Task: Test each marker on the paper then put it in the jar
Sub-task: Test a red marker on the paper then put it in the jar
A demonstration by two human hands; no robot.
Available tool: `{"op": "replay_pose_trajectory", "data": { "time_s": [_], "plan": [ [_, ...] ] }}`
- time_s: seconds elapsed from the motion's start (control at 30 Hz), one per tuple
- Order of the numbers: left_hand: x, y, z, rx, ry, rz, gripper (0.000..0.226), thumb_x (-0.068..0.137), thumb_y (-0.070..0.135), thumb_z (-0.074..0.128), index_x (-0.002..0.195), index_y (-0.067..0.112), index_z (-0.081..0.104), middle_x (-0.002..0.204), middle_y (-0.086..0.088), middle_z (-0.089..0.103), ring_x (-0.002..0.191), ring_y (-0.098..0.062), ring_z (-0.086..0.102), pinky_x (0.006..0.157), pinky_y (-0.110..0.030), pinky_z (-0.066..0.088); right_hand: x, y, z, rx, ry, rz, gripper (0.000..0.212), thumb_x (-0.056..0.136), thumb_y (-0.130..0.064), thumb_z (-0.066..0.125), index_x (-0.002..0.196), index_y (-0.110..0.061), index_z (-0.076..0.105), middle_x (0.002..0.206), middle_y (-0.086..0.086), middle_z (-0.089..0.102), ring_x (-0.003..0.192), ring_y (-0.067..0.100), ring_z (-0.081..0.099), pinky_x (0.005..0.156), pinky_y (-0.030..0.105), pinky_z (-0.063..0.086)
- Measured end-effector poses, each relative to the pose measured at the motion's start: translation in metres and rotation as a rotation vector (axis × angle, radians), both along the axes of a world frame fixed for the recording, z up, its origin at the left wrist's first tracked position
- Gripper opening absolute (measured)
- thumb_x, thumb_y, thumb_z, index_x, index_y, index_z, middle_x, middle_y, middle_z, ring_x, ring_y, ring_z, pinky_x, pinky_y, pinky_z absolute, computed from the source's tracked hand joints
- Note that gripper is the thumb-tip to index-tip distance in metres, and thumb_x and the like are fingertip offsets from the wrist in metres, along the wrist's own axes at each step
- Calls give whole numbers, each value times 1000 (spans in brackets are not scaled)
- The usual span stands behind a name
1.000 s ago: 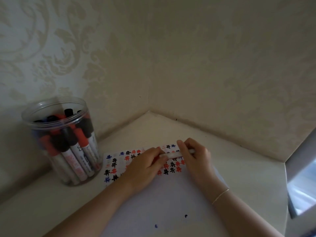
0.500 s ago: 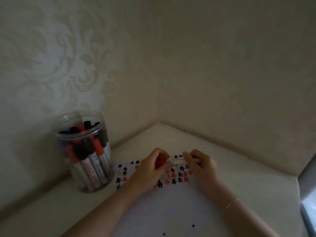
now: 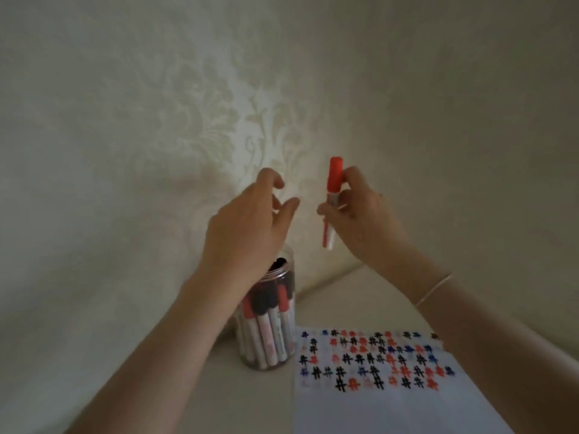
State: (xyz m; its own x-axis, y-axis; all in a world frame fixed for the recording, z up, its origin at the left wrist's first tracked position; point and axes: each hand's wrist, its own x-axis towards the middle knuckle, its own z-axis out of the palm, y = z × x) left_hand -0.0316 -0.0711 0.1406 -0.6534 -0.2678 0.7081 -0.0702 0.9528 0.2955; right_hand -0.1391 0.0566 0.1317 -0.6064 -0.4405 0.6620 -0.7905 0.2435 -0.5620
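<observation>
Head view: the right hand (image 3: 360, 211) holds a red marker (image 3: 332, 198) upright in the air, its red cap on top and its white barrel pointing down. The fingers and thumb pinch the barrel just below the cap, and the lower end of the marker hangs free beneath the hand. A thin bracelet (image 3: 434, 289) circles the right wrist.

The left hand (image 3: 250, 227) is raised just beside the marker, to the left of it and apart from it. It grips nothing; its fingers are loosely curled, with the thumb and forefinger spread toward the marker.

The clear plastic jar (image 3: 269, 324) stands on the pale desk (image 3: 360, 296), below the marker and to its left, directly under the left hand, whose wrist covers part of the jar's open mouth. The jar is packed with markers standing cap up, red and black caps over white barrels.

The white paper (image 3: 391, 408) lies flat on the desk, below the marker and to the right of the jar, its left edge near the jar's base. Rows of small hash marks (image 3: 372, 360) in black, red and blue fill its upper part. The right forearm crosses above the paper's far right corner.

Behind the marker rises a wall with cream damask-patterned wallpaper (image 3: 219, 120).
</observation>
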Motion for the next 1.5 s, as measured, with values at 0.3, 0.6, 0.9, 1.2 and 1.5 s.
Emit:
{"op": "replay_pose_trajectory", "data": {
  "time_s": [0.3, 0.6, 0.9, 1.2, 1.5],
  "plan": [
    [20, -41, -33, 73, -605, 54, 81, 85, 62, 53, 149, 23, 24, 154, 3, 21, 138, -19, 30, 106, -35, 35, 22, -43, 5, -4, -98, 207, 26, 75, -11, 75, 76, -22, 52, 80, 2, 62, 78, 17, 63, 73, 27, 53],
    [54, -9, -46, 84, -460, -98, 63, 78, 58, 64, 125, 38, 27, 131, 13, 36, 93, -13, 58, 75, -28, 52, 31, 0, -30, -169, 351, 398, 18, 77, -3, 71, 77, -10, 54, 81, 2, 57, 68, 14, 60, 61, 25, 54],
    [62, -8, -49, -62, -605, 54, 66, 78, 74, 46, 114, 18, 50, 140, 7, 32, 90, -17, 59, 78, -35, 51, 48, 6, -35, -243, 283, 466, 18, 79, -17, 69, 84, -1, 64, 85, 3, 65, 67, 9, 66, 61, 21, 55],
    [62, -7, -52, -127, -520, 29, 63, 79, 70, 45, 119, 22, 46, 114, 9, 41, 79, -12, 58, 71, -32, 53, 56, -5, -30, -212, 249, 507, 14, 77, -17, 67, 83, -4, 65, 79, -2, 65, 68, 12, 66, 62, 24, 55],
    [59, -19, -51, -144, -529, 51, 57, 82, 71, 42, 103, 19, 47, 102, 7, 42, 72, -10, 54, 65, -28, 49, 48, -6, -18, -92, 64, 441, 19, 74, 1, 75, 78, -13, 64, 73, -4, 67, 63, 11, 64, 60, 27, 54]
  ]
}}
